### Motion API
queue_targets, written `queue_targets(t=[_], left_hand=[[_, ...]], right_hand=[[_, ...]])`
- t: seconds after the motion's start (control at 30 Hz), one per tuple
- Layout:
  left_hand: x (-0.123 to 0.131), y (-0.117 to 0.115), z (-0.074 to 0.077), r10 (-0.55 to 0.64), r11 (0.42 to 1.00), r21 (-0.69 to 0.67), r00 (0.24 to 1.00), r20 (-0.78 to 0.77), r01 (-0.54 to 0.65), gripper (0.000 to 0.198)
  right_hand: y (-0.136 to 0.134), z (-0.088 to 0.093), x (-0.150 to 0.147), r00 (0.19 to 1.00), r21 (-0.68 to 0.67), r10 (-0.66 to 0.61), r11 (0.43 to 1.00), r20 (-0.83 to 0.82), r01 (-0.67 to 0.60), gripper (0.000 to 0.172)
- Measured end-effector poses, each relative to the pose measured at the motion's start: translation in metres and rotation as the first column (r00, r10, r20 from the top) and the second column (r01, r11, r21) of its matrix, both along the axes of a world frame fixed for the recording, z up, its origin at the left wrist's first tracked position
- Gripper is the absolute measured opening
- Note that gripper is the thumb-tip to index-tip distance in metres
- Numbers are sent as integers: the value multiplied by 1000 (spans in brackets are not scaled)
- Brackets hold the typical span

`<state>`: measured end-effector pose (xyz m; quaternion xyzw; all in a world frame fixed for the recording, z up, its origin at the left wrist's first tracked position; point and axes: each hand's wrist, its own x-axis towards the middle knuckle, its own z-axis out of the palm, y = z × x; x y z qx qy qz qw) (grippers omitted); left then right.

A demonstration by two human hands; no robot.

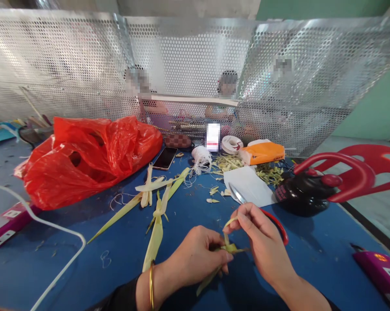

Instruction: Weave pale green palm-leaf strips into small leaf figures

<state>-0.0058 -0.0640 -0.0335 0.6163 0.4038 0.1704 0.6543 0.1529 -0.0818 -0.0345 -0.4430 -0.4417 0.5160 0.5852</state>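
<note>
My left hand (195, 255) pinches a folded knot of pale green leaf strip (229, 248) low over the blue table (123, 263). My right hand (263, 242) is closed on a loop of the same strip, pulling it up near the fingertips. The strip's tail hangs down toward me below my left hand. Red-handled scissors (240, 196) lie just behind my right hand, partly hidden by it. More long leaf strips (158, 203) lie loose to the left of my hands.
A red plastic bag (87, 155) bulks at the left. A phone (165, 158), white thread spool (201, 156), tape roll (231, 144), orange box (262, 153), white paper (248, 185) and black-and-red object (307, 190) stand behind. Perforated metal screen (195, 69) rises at the back; people sit beyond it. A white cable (57, 229) crosses front left.
</note>
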Motion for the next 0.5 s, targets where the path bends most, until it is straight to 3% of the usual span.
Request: queue_targets(t=[0.33,0.5], left_hand=[[7,1,-10,134,989,-79,985,106,-126,21],[4,4,-11,175,984,-47,978,115,-170,23]], right_hand=[[-2,-3,-4,940,111,97,984,327,-140,19],[-7,-1,7,857,319,-76,942,509,-105,23]])
